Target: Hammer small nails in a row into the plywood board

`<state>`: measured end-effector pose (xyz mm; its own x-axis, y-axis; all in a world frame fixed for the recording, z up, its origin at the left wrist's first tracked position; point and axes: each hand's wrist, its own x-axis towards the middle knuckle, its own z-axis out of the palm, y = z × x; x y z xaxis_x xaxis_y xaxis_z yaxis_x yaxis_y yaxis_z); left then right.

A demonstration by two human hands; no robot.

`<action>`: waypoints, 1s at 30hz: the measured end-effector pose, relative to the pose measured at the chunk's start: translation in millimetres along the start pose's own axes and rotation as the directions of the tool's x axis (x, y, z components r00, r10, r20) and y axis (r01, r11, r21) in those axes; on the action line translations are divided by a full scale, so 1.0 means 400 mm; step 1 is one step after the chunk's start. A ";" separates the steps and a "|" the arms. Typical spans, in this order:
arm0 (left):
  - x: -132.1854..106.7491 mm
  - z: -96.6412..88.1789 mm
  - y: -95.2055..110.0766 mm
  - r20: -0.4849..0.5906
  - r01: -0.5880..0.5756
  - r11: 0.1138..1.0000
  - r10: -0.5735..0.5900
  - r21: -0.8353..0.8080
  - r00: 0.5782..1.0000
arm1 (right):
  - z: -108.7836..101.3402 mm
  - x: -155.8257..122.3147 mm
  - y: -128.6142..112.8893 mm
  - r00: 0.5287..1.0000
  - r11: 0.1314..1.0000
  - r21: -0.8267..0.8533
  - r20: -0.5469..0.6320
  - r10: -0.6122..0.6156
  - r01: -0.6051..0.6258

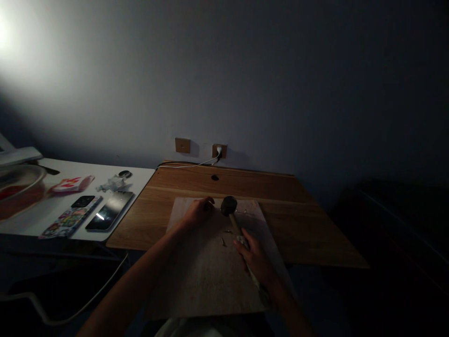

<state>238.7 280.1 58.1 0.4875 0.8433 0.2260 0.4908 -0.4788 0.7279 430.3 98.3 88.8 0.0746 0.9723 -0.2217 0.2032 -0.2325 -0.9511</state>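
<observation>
My right hand [254, 255] is wrapped around the handle of a mallet [229, 206] with a dark, rounded head. The head hangs over the far part of a pale wooden board [203, 281]. Just left of the head, my left hand [200, 210] rests at the board with its fingers curled together; whatever is between the fingertips is too dark and small to make out. One small metal screw or nail [223, 242] lies on the board between my hands. Another screw or nail [228, 231] lies slightly farther off, and a few more small bits [245, 211] are right of the mallet head.
The board lies on a brown wooden table [308, 234] against a wall. Left of it, a white table [140, 175] holds a phone [110, 210], a patterned phone case [72, 217], a red-and-white packet [73, 184] and a clear bowl [21, 187]. A cable runs to the wall socket [219, 150].
</observation>
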 end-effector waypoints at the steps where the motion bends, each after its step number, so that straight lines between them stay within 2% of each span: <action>1: 0.000 0.001 -0.003 0.013 -0.013 1.000 0.013 -0.020 1.000 | 0.010 0.013 -0.003 1.000 1.000 0.002 0.007 0.002 -0.002; 3: 0.001 0.003 -0.005 0.024 -0.025 0.999 0.026 -0.036 0.999 | 0.029 0.035 -0.008 1.000 1.000 0.004 0.010 -0.002 0.002; 8: 0.002 0.003 0.002 -0.016 0.030 1.000 -0.030 -0.002 0.999 | 0.061 0.068 -0.012 0.997 0.997 -0.006 0.014 -0.074 0.074; 12: 0.003 0.004 -0.003 -0.026 0.033 0.999 -0.033 0.003 0.999 | 0.072 0.080 -0.011 0.999 0.999 0.010 0.020 -0.044 0.044; 19: 0.004 0.012 -0.021 -0.050 -0.012 1.000 0.011 -0.021 0.999 | 0.077 0.075 -0.014 0.999 0.999 0.016 0.019 -0.049 0.048; 26: 0.003 0.011 -0.013 -0.044 -0.011 0.999 0.009 -0.045 0.999 | 0.081 0.070 -0.006 0.996 0.997 -0.001 0.030 -0.081 0.081; 30: 0.007 0.005 -0.014 -0.005 0.001 0.999 -0.001 -0.049 1.000 | 0.054 0.046 -0.006 0.998 0.998 0.006 0.002 -0.060 0.060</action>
<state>239.0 284.7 53.5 0.4837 0.8450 0.2281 0.4553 -0.4655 0.7589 410.3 117.4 82.2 0.0604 0.9845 -0.1649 0.2010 -0.1738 -0.9640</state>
